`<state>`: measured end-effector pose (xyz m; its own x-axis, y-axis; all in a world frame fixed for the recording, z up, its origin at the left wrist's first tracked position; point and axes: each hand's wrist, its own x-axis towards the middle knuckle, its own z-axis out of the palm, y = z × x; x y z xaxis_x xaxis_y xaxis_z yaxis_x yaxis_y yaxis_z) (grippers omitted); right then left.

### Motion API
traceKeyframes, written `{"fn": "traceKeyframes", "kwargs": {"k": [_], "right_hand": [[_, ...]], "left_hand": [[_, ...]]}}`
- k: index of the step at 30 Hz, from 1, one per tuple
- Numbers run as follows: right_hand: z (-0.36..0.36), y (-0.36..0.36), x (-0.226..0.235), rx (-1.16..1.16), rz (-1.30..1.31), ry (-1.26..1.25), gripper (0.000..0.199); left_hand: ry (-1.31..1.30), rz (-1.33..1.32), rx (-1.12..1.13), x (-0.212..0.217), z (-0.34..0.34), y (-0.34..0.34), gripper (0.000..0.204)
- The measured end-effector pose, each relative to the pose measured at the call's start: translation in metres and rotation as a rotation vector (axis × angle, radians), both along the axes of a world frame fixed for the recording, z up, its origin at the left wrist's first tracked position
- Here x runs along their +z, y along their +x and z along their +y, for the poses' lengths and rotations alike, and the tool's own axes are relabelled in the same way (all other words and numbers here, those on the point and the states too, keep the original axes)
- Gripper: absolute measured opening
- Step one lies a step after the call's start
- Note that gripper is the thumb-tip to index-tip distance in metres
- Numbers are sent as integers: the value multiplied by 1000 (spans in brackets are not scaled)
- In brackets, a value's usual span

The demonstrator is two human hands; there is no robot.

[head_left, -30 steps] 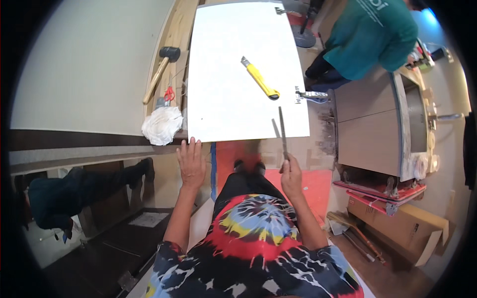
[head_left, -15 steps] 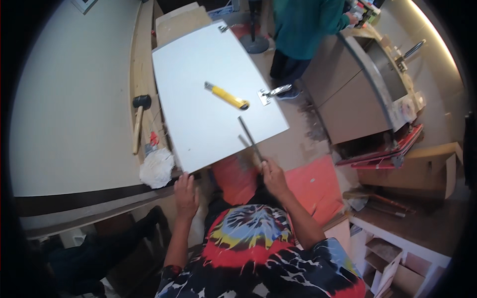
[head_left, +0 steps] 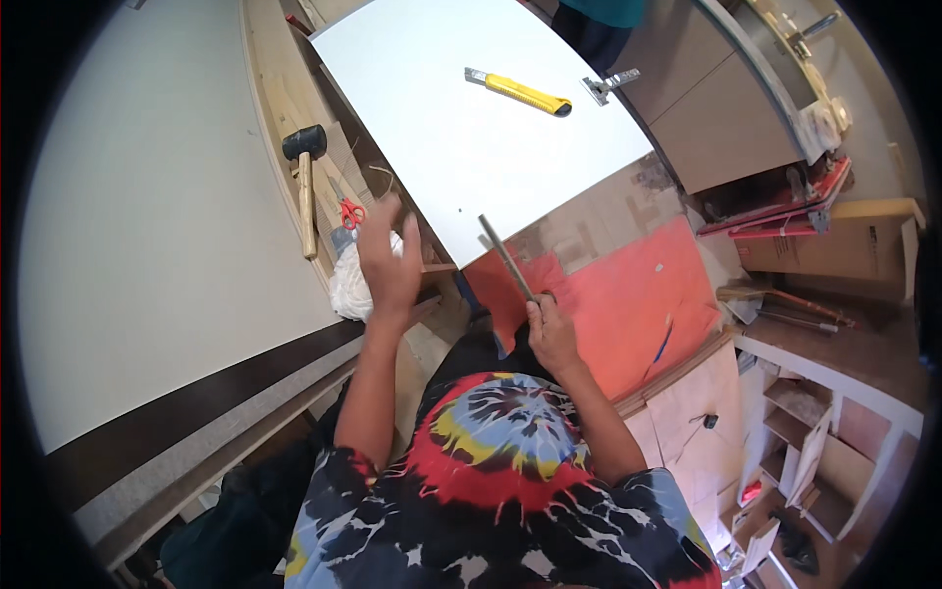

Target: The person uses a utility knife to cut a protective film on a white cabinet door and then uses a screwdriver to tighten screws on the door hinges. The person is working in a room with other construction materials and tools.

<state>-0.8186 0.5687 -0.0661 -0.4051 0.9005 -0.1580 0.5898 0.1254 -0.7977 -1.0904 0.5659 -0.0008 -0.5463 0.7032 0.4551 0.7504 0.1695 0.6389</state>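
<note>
My right hand (head_left: 552,336) is closed around the lower end of a thin, straight grey bar (head_left: 508,259), perhaps a file. The bar slants up and left, its far tip by the near edge of a white door panel (head_left: 510,177). On the panel lies a yellow snap-off utility knife (head_left: 527,96); a metal hinge (head_left: 601,90) sits at its right edge. My left hand (head_left: 389,273) is raised with fingers apart, holding nothing, partly in front of a bundled white cloth (head_left: 350,290). Red-handled scissors (head_left: 350,213) lie just beyond that hand.
A rubber mallet (head_left: 308,177) rests on the wooden ledge at left. Red sheeting (head_left: 628,299) covers the floor right of my right hand. A cabinet (head_left: 711,137) and a cardboard box (head_left: 834,243) stand at right. Part of another person (head_left: 594,34) shows beyond the panel.
The view has shifted nearer the panel's left edge. My left hand has lifted from beside the panel's near corner to over the cloth. The right hand still grips the bar.
</note>
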Motion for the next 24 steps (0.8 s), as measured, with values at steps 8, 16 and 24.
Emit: {"fn": "traceKeyframes", "kwargs": {"k": [8,16,24], "right_hand": [[-56,-25,-21,70,-64,135,21],[-64,-35,-37,86,-137,101,23],[-80,-31,-36,-124,-19,149,21]], "left_hand": [[-159,-367,230,-54,108,-64,113],[-234,-533,328,-42,116,-44,122],[12,-581,131,-72,115,-66,106]]}}
